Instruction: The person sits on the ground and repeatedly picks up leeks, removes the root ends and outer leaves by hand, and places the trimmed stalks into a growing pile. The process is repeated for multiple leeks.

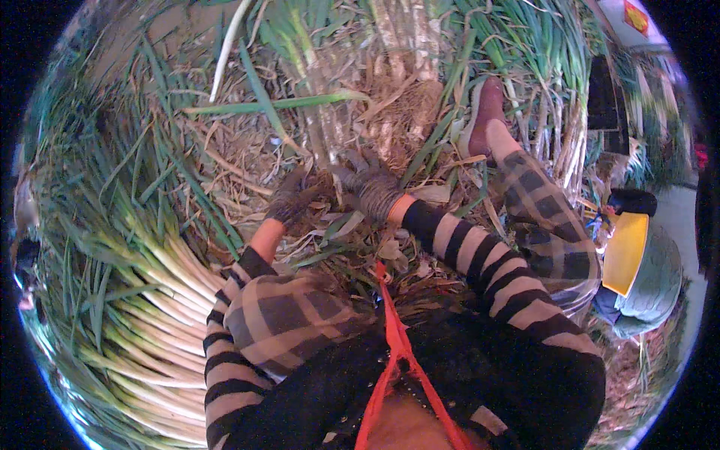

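My left hand (289,196), in a dark soiled glove, is low at the root ends of several long green onions (322,126). Across from it, my right hand (371,185) wears a similar ribbed glove, and its fingers reach over the lower ends of the same stalks. Whether either hand grips them is hidden by the gloves and dark roots. Just beyond my right hand, a thicker bundle of unpeeled green onions (413,50) stands with dry brown roots. Cleaned green onions (163,315) with pale stems lie in a large pile at my left.
Dry husks and leaf scraps (236,152) litter the ground. More green onions (562,84) stand at the right beyond my shoe (486,115). A yellow chair-like panel (625,253) and a grey-green cloth-like thing (655,287) are at the far right. A red strap (394,320) hangs before me.
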A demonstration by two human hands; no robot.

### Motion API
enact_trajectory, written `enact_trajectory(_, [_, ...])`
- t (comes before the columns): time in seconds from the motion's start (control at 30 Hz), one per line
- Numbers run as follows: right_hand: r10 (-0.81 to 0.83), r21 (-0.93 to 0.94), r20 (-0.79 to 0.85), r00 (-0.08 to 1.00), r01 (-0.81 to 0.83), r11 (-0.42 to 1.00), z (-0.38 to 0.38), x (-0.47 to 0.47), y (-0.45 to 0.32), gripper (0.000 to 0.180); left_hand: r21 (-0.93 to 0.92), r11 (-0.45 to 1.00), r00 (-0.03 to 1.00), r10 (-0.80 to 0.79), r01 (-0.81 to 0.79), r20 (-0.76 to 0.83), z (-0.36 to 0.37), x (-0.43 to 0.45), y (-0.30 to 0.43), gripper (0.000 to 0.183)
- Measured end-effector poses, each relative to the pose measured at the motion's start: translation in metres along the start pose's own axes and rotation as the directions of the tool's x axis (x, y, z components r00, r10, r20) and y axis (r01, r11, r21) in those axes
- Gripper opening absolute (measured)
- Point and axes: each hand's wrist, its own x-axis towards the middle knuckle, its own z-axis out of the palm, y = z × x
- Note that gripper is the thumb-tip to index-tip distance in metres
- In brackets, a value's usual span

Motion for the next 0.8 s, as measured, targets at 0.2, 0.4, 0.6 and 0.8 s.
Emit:
enact_trajectory(0.2, [0.165, -0.005, -0.367, 0.915, -0.179, 0.984, -0.056, 0.027, 0.102, 0.064, 0.005, 0.999, 0.996, 0.044, -0.044, -0.074, -0.016, -0.004, 0.001, 0.046])
enact_trajectory(0.4, [0.647, 0.098, -0.284, 0.708, -0.65, 0.754, -0.089, 0.072, 0.175, 0.076, -0.051, 0.998, 0.999, 0.043, -0.042, 0.022, -0.037, -0.01, 0.031, 0.044])
enact_trajectory(0.6, [0.694, 0.113, -0.155, 0.703, -0.685, 0.72, -0.117, 0.082, 0.179, 0.087, -0.127, 0.991, 0.995, 0.047, -0.036, 0.085, -0.023, -0.014, 0.01, 0.041])
enact_trajectory(0.8, [0.592, -0.007, -0.149, 0.792, -0.6, 0.8, -0.11, 0.074, 0.21, 0.077, 0.161, 0.944, 0.951, 0.261, -0.287, 0.164, -0.025, -0.014, 0.003, 0.037])
